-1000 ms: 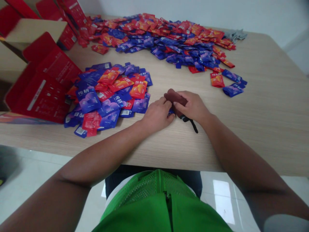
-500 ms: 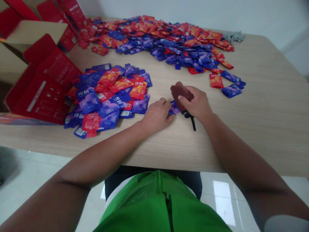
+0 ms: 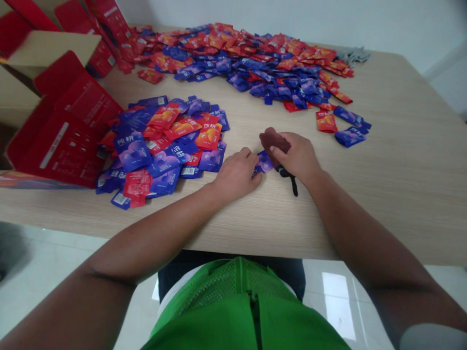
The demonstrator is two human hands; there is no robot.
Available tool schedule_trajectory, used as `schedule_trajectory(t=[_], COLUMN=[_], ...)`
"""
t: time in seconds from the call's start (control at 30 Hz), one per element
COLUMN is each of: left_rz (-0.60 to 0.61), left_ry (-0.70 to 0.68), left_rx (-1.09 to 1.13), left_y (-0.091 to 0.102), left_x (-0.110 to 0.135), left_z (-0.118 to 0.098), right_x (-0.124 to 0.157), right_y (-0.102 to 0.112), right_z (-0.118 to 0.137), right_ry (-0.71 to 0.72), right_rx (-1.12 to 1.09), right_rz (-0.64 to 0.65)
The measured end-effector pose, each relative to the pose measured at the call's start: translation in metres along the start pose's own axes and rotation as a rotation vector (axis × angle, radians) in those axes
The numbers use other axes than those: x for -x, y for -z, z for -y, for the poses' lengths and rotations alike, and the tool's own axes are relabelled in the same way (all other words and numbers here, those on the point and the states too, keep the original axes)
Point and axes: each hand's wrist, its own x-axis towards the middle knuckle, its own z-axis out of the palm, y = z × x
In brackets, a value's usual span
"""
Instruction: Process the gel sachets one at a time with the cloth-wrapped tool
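My left hand (image 3: pixel 236 174) rests on the wooden table (image 3: pixel 394 160), its curled fingers pinching a small blue packet (image 3: pixel 264 162) that lies flat. Right beside it my right hand (image 3: pixel 297 156) is closed around a dark maroon pouch (image 3: pixel 273 140) with a black strap (image 3: pixel 292 183) trailing toward me. The pouch's tip stands just above the blue packet. A heap of red and blue packets (image 3: pixel 164 141) lies directly left of my left hand.
A much larger spread of red and blue packets (image 3: pixel 255 58) covers the far side of the table. Open red cartons (image 3: pixel 62 126) stand at the left edge. A few loose packets (image 3: pixel 343 127) lie to the right, and a grey cloth (image 3: pixel 355 54) sits at the far corner.
My right hand with the maroon pouch has shifted slightly right, away from my left hand, uncovering the blue packet between them. My left hand has stayed almost in place.
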Motion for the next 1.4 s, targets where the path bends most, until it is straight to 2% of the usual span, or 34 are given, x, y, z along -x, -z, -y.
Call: schedule_trajectory(t=[0.1, 0.23, 0.33, 0.53, 0.77, 0.9, 1.1, 1.23, 1.4], left_rz=[0.004, -0.013, -0.008, 0.005, -0.023, -0.01, -0.017, -0.056, -0.151], left_ry=[-0.004, -0.008, -0.006, -0.009, -0.032, -0.026, 0.082, 0.127, 0.106], left_rx=[0.008, 0.025, 0.032, 0.023, -0.006, -0.036, 0.003, 0.089, 0.178], left_y=[0.0, 0.0, 0.0, 0.0, -0.003, 0.003, 0.016, 0.013, 0.002], left_x=[0.0, 0.0, 0.0, 0.001, 0.0, -0.001, -0.004, -0.008, -0.01], left_z=[0.0, 0.0, 0.0, 0.001, 0.005, 0.004, 0.006, 0.015, 0.022], right_x=[0.003, 0.007, 0.006, -0.001, -0.001, -0.002, -0.004, -0.002, 0.003], right_y=[0.001, 0.001, 0.0, 0.003, 0.0, -0.004, 0.003, 0.007, 0.009], right_z=[0.007, 0.018, 0.016, 0.0, -0.005, -0.01, -0.006, 0.002, 0.013], right_ry=[0.035, 0.15, 0.131, -0.044, -0.089, -0.136, -0.215, -0.189, -0.099], right_rx=[-0.095, -0.183, -0.147, 0.019, 0.03, -0.015, -0.084, -0.109, -0.044], right_rz=[-0.027, 0.124, 0.165, 0.081, 0.001, -0.112, -0.316, -0.359, -0.447])
